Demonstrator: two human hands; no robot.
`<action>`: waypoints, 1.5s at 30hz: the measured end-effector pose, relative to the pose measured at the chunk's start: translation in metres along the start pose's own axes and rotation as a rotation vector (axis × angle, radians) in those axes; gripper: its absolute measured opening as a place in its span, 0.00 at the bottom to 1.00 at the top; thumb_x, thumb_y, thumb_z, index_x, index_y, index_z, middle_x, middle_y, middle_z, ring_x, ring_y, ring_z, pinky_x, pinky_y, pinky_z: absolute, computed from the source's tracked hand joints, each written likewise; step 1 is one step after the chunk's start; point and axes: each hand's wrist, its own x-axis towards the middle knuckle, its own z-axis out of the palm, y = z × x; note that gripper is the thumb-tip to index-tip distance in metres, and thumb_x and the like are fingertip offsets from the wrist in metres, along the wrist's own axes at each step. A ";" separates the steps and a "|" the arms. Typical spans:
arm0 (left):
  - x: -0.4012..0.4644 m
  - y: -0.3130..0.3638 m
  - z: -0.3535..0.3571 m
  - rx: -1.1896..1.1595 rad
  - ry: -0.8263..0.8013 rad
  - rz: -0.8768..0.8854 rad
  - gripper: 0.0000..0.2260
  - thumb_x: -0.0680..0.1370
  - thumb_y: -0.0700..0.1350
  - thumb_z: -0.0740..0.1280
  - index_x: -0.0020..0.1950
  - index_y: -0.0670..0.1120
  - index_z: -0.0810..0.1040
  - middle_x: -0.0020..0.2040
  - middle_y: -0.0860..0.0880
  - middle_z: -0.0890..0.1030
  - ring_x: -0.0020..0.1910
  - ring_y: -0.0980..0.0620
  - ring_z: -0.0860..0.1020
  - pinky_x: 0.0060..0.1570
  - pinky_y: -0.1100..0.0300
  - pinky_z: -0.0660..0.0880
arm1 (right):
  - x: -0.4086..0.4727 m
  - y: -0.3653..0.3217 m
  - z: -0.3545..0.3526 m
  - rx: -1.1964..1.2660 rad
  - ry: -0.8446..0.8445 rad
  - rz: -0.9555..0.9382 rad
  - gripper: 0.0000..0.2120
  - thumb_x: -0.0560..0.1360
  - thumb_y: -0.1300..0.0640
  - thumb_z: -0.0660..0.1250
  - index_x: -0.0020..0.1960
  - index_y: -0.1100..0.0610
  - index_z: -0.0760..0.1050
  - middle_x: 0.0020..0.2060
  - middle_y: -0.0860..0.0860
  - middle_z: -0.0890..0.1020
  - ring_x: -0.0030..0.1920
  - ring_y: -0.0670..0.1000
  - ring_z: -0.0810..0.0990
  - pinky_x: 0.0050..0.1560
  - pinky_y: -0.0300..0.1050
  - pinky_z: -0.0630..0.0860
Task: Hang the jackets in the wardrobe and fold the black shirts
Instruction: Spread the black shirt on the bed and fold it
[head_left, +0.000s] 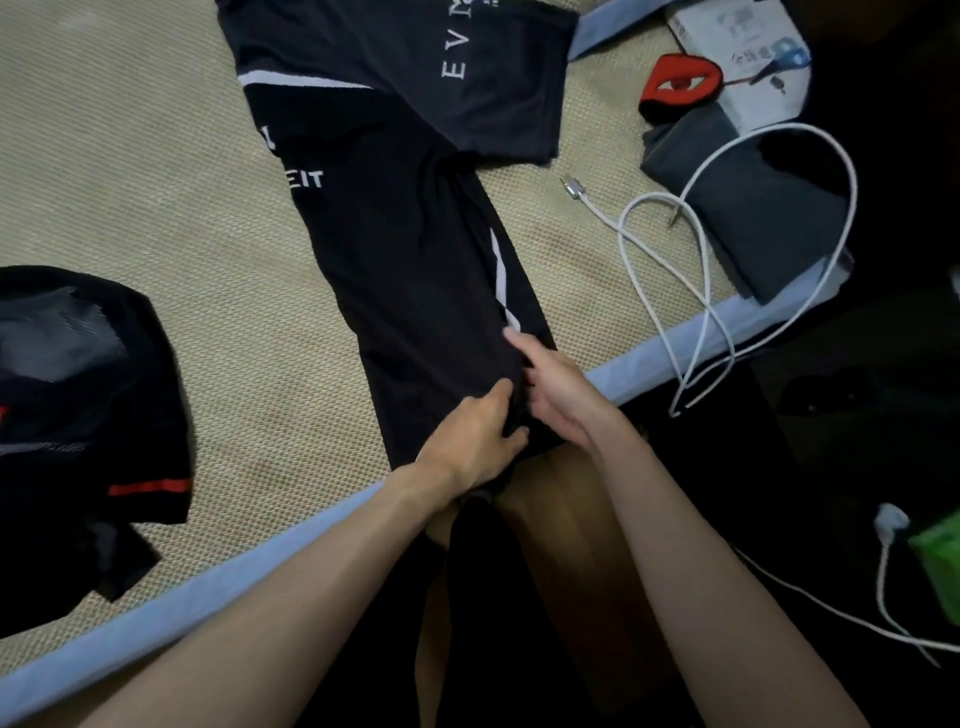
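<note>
A black shirt with white stripes and white letters lies folded into a long narrow strip on the beige mat, running from the top towards the near edge. My left hand and my right hand both pinch its near end, close together at the bed's edge. A second black shirt with "EV" lettering lies under its far end at the top. A third black garment with a red stripe lies crumpled at the left.
The beige mat has a light blue border along the near edge. A white cable loops at the right beside a folded grey cloth. A red-and-black item and a white box sit at top right.
</note>
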 end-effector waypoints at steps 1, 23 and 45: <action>0.003 -0.001 0.003 -0.002 -0.020 -0.006 0.11 0.79 0.47 0.68 0.49 0.47 0.66 0.42 0.47 0.79 0.42 0.44 0.80 0.42 0.52 0.75 | 0.003 0.002 0.000 0.031 -0.055 0.034 0.21 0.79 0.45 0.68 0.66 0.56 0.79 0.59 0.53 0.85 0.62 0.51 0.83 0.66 0.48 0.75; -0.007 0.002 -0.004 -0.200 -0.324 0.004 0.09 0.75 0.48 0.76 0.54 0.51 0.81 0.39 0.53 0.86 0.35 0.61 0.80 0.41 0.67 0.76 | -0.023 -0.009 -0.042 -0.647 0.070 -0.430 0.07 0.79 0.64 0.69 0.56 0.61 0.82 0.46 0.49 0.86 0.46 0.40 0.84 0.47 0.35 0.78; 0.042 -0.107 -0.086 -0.468 0.463 -0.641 0.21 0.80 0.61 0.65 0.53 0.42 0.73 0.37 0.44 0.85 0.33 0.45 0.85 0.37 0.51 0.82 | 0.014 0.014 -0.108 -1.238 0.252 0.131 0.25 0.69 0.40 0.77 0.30 0.58 0.72 0.25 0.49 0.76 0.32 0.55 0.81 0.36 0.44 0.72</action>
